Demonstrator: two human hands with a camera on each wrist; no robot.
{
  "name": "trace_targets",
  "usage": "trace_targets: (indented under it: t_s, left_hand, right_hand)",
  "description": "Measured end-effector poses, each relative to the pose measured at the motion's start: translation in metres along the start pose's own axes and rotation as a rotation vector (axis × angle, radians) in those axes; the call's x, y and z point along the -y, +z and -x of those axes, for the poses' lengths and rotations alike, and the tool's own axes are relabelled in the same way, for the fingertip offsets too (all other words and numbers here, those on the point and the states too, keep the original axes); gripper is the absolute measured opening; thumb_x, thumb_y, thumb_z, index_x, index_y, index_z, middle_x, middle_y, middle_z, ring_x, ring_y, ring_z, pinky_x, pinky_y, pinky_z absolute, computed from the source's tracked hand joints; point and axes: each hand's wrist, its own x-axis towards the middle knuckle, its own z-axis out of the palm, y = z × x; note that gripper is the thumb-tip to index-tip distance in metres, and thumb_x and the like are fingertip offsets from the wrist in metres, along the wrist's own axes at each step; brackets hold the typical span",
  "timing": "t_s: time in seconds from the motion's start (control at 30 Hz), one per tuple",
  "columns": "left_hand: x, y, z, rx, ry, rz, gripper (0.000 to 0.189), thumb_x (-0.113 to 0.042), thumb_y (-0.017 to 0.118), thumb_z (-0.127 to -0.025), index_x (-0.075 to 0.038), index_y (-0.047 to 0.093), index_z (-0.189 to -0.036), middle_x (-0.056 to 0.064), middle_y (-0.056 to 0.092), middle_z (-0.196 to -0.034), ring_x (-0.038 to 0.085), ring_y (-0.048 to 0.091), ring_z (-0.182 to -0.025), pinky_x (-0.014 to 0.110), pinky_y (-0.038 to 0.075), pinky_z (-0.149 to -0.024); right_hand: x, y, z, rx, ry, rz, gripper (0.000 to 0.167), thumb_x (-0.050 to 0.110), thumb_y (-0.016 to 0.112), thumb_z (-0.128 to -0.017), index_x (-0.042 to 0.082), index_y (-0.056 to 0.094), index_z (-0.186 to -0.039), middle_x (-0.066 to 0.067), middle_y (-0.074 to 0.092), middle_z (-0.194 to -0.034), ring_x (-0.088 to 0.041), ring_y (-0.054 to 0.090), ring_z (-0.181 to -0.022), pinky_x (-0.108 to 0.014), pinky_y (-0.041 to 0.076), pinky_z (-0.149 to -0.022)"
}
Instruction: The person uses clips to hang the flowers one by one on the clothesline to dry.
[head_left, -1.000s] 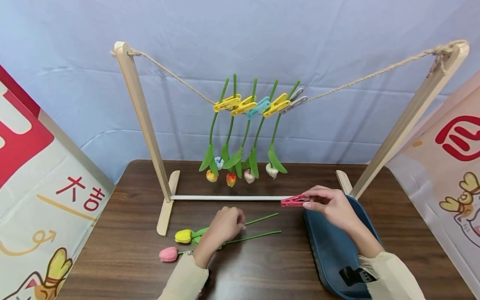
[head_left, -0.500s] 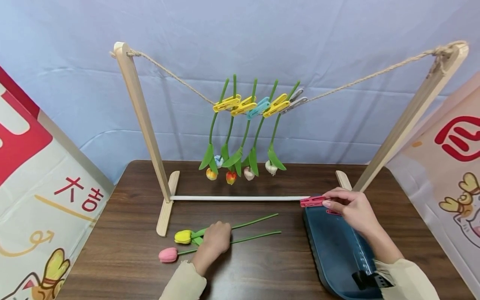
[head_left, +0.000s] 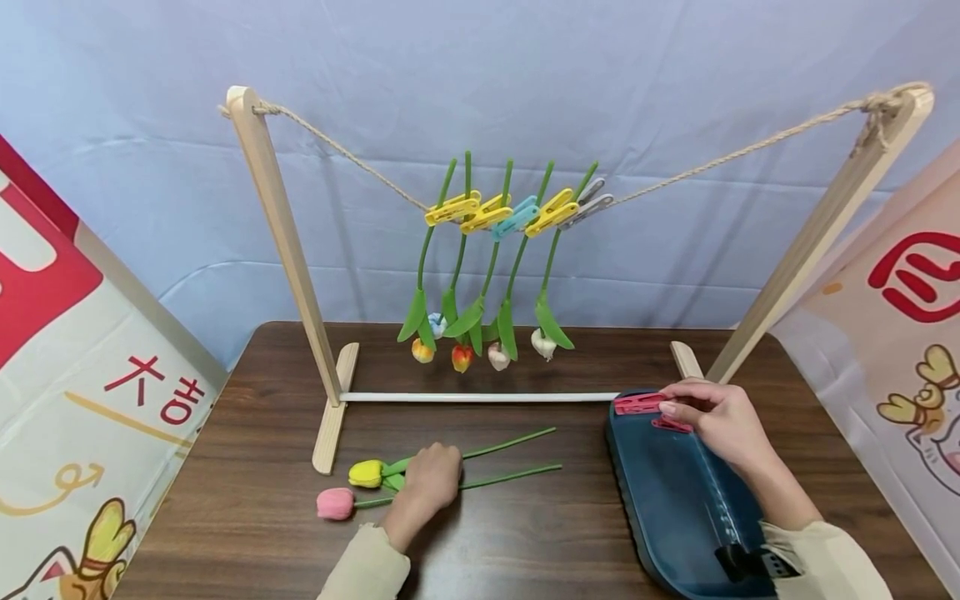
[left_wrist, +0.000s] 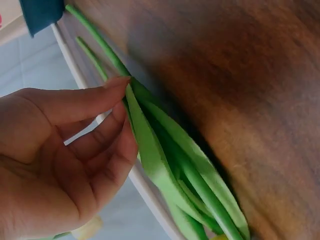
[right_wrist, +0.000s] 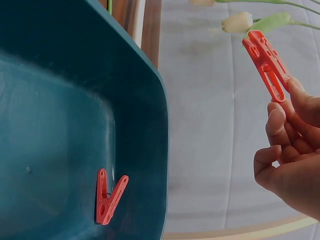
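Observation:
My left hand [head_left: 427, 482] is low over two artificial tulips lying on the table, one with a yellow head [head_left: 366, 474], one with a pink head [head_left: 335, 503]. In the left wrist view its thumb and fingers pinch a tulip at the green leaf [left_wrist: 147, 142] and stem. My right hand [head_left: 716, 421] holds a red-pink clothespin [head_left: 639, 404] by thumb and fingertips above the far end of a dark blue tray [head_left: 622, 492]. Another red clothespin [right_wrist: 108, 196] lies inside that tray.
A wooden stand [head_left: 281, 242] carries a sagging rope [head_left: 345, 154]. Several tulips hang upside down from it by yellow clothespins [head_left: 551, 212], a blue one [head_left: 515, 218] and grey ones [head_left: 588, 211]. A white crossbar [head_left: 480, 397] runs low between the posts.
My left hand has lowered onto the tulips and moved slightly left. With the clothespin, my right hand has shifted right, over the tray; the clothespin inside has come into view.

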Motion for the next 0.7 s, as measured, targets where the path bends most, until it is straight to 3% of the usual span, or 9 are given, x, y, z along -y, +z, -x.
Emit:
trace_targets:
  t_s: [0.13,0.3,0.57,0.63,0.7]
  left_hand:
    - [0.002,-0.002,0.002,-0.013,0.016,0.018,0.028,0.004,0.056,-0.076,-0.009,0.048,-0.053,0.008,0.053,-0.057,0.026,0.054,-0.050,0.036,0.042,-0.041]
    - [0.003,0.002,0.004,0.018,0.027,-0.001,0.022,0.004,0.058,-0.079,-0.007,0.054,-0.061,0.011,0.055,-0.062,0.029,0.055,-0.055,0.038,0.045,-0.045]
    - [0.003,0.004,0.005,0.038,0.055,-0.056,0.014,0.003,0.060,-0.078,-0.006,0.057,-0.067,0.011,0.055,-0.065,0.029,0.056,-0.059,0.038,0.046,-0.049]
    - [0.002,-0.001,0.007,0.029,0.067,-0.045,0.022,0.003,0.059,-0.078,-0.008,0.052,-0.060,0.008,0.052,-0.060,0.025,0.053,-0.054,0.036,0.044,-0.045]
    - [0.002,-0.008,0.009,0.007,0.076,-0.015,0.033,0.006,0.057,-0.076,-0.012,0.041,-0.053,0.001,0.041,-0.053,0.016,0.042,-0.046,0.030,0.036,-0.040]
  right_hand:
    - [-0.001,-0.001,0.001,-0.001,0.000,0.017,0.016,0.002,0.068,-0.080,-0.007,0.068,-0.093,-0.006,0.062,-0.083,-0.010,0.049,-0.059,-0.024,0.042,-0.047]
    - [-0.002,-0.001,0.001,-0.001,0.007,0.025,0.016,0.003,0.068,-0.080,-0.006,0.068,-0.093,0.000,0.061,-0.082,-0.010,0.047,-0.057,-0.024,0.041,-0.046]
    - [-0.006,-0.001,0.003,0.001,0.007,0.037,0.015,0.003,0.068,-0.080,-0.006,0.068,-0.092,-0.011,0.063,-0.084,-0.009,0.048,-0.060,-0.025,0.042,-0.048]
    - [-0.006,-0.002,0.002,0.000,0.010,0.045,0.015,0.003,0.068,-0.080,-0.006,0.068,-0.092,-0.011,0.063,-0.084,-0.009,0.048,-0.060,-0.024,0.041,-0.047]
    - [-0.006,-0.002,0.002,0.005,0.015,0.047,0.016,0.003,0.068,-0.080,-0.006,0.068,-0.093,-0.009,0.062,-0.084,-0.010,0.048,-0.060,-0.025,0.041,-0.047]
